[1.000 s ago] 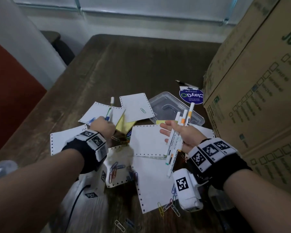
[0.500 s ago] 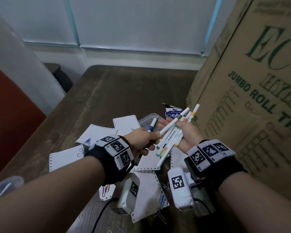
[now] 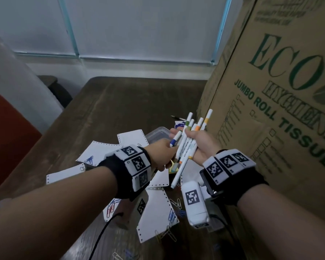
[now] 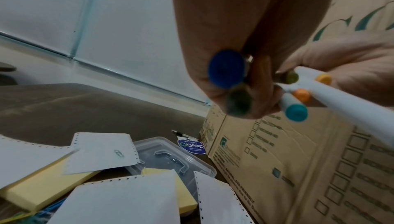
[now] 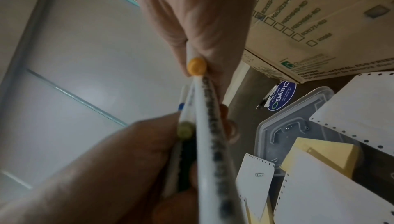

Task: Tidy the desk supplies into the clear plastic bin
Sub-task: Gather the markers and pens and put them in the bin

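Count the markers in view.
6 markers: blue and dark green in the left hand; olive, yellow, orange and teal in the right hand. They are bunched, so another may be hidden.

paper-strewn wooden desk (image 3: 109, 109)

Clear plastic bin (image 4: 170, 153), matt wooden desk (image 3: 120, 109), rough cardboard box (image 3: 270, 128).

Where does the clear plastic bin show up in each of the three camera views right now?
Head: the clear plastic bin peeks out at centre, mostly hidden behind the hands.
Left wrist: bin at lower centre, partly under paper sheets.
Right wrist: bin at right, below centre, partly under paper sheets.
Shared landmark: the round blue sticker, lying on the desk between bin and cardboard box.
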A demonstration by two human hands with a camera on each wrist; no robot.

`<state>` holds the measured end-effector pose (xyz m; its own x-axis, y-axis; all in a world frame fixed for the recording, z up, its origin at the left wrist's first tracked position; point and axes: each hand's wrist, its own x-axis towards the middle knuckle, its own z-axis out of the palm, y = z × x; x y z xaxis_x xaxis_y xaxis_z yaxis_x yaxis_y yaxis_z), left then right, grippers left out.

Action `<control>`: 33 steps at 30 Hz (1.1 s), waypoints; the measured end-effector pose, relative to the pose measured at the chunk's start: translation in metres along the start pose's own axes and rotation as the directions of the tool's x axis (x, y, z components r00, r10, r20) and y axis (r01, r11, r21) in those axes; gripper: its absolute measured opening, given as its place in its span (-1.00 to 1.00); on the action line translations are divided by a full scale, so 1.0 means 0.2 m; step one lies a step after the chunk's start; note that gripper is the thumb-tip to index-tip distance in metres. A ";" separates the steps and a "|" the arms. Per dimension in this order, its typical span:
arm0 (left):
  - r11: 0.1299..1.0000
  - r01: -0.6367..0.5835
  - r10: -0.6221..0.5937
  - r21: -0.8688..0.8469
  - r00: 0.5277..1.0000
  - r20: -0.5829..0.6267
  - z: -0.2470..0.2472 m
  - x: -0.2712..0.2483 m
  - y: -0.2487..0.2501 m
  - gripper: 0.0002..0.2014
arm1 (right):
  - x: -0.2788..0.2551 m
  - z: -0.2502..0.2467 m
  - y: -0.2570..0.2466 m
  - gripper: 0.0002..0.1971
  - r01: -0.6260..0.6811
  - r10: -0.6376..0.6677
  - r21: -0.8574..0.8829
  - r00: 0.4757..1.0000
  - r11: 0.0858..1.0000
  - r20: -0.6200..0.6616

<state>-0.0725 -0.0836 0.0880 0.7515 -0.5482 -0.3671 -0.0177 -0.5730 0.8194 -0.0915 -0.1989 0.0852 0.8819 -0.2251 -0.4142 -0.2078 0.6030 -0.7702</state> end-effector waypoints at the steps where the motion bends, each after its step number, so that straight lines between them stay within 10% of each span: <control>1: 1.000 0.002 -0.003 0.010 1.000 0.018 0.02 0.00 0.01 -0.65 | 0.00 0.00 0.00 -0.76 -0.002 0.002 0.004 1.000 1.000 0.007; 23: 0.940 0.182 -0.160 -0.289 0.982 0.098 -0.01 0.04 -0.02 -0.76 | 0.04 -0.02 0.09 -0.76 0.150 -0.246 -0.378 0.945 0.914 -0.218; 33: 0.803 0.344 -0.160 -0.486 0.911 0.381 -0.07 0.02 -0.16 -0.84 | 0.11 -0.01 -0.05 -0.95 0.348 -0.443 -0.317 0.841 0.882 -0.310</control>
<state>-0.0605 -0.0588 0.0658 0.4356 -0.6401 -0.6329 0.5653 -0.3526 0.7457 -0.0696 -0.2112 0.0833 0.7028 -0.6938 -0.1572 -0.0102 0.2111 -0.9774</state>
